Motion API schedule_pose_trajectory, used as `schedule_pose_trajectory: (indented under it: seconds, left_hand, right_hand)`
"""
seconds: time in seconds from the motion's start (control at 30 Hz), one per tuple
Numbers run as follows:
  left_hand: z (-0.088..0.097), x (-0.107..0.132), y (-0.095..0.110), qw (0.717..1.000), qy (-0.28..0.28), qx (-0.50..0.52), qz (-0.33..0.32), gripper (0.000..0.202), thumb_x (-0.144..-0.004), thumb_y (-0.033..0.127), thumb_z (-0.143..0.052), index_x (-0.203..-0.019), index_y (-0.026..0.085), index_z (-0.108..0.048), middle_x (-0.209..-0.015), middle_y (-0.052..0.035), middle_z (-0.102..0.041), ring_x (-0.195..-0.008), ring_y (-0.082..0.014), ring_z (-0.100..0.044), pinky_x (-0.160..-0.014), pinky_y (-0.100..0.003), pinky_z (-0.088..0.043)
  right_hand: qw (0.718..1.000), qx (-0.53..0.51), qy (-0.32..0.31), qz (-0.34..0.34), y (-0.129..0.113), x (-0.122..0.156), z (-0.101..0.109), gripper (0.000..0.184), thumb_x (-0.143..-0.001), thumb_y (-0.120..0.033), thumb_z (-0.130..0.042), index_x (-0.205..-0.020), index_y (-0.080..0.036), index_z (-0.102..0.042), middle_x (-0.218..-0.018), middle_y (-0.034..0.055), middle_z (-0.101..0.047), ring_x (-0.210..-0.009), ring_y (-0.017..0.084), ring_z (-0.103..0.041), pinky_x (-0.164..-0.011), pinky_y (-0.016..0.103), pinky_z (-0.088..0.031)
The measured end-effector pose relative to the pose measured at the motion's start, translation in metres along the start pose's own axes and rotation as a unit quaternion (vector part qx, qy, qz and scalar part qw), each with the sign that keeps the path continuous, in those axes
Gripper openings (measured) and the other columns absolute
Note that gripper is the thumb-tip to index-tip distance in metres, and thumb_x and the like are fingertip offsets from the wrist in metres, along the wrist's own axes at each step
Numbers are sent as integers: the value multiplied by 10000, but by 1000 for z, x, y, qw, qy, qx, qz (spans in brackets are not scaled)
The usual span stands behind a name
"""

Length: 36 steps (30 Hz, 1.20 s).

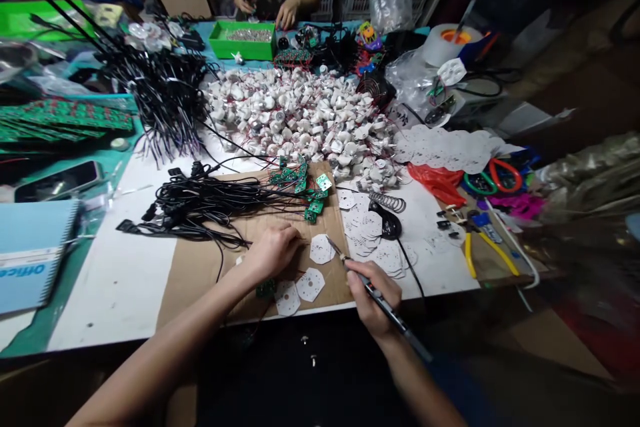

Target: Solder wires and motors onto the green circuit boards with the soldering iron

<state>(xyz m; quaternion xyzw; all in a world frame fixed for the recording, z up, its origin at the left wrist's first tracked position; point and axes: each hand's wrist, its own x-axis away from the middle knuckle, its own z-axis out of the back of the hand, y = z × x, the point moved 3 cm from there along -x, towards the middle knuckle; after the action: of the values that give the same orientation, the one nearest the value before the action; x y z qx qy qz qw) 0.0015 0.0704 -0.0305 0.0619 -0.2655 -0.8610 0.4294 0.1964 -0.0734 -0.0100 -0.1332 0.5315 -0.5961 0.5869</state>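
My right hand [373, 293] is closed round a black soldering iron [385, 307], whose tip rests at the edge of a white octagonal LED board [321, 249] on the cardboard sheet [200, 263]. Beside that board, my left hand [273, 248] lies with curled fingers pressed on the cardboard; what they pinch is hidden. Two more white boards [300, 290] and a small green circuit board [265, 288] lie near the table edge under my left wrist. Small green boards [305, 190] wired to black cables [200, 203] sit just beyond my hands.
A big heap of white round parts [300, 120] fills the table's middle. A coiled iron stand [387, 203] and yellow-handled pliers [480, 250] lie to the right. Stacked green panels [60, 120], a phone [57, 180] and a notebook [30, 253] are left. Another person's hands [265, 7] work by a green tray [243, 40].
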Motion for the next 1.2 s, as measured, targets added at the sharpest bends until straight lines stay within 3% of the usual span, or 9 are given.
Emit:
schedule_pose_trajectory:
  seconds: [0.13,0.3,0.87,1.2]
  left_hand:
    - [1,-2,6,998,-17,54,4,186,-976,250,-620,-852,159,-725,-846,-51,-719,-785,-164,-648,-712,-259,-420]
    - [3,-5,8,998,-41,47,14,176,-953,246,-639,-831,159,-731,-833,-56,-726,-768,-173,-646,-700,-269,-413]
    - [0,-7,10,999,-47,3,19,193,-950,252,-623,-820,161,-733,-820,-65,-720,-757,-177,-640,-689,-277,-397]
    - [0,-7,12,999,-46,-13,25,185,-942,237,-615,-816,160,-727,-831,-73,-724,-770,-186,-650,-696,-279,-403]
  right_hand:
    - [999,-10,16,-27,3,17,-17,198,-979,-133,-590,-1104,-209,-723,-825,31,-757,-682,167,-723,-640,292,-584]
    - [999,-13,6,-36,9,30,-23,197,-983,-136,-590,-1109,-215,-719,-849,32,-761,-675,163,-727,-626,285,-576]
    - [1000,-21,-9,-8,8,27,-26,200,-964,-121,-609,-1096,-218,-723,-856,33,-769,-697,166,-737,-632,280,-586]
    - [993,46,-40,99,7,33,-31,213,-943,-83,-607,-1106,-185,-700,-798,52,-746,-644,177,-695,-596,291,-548]
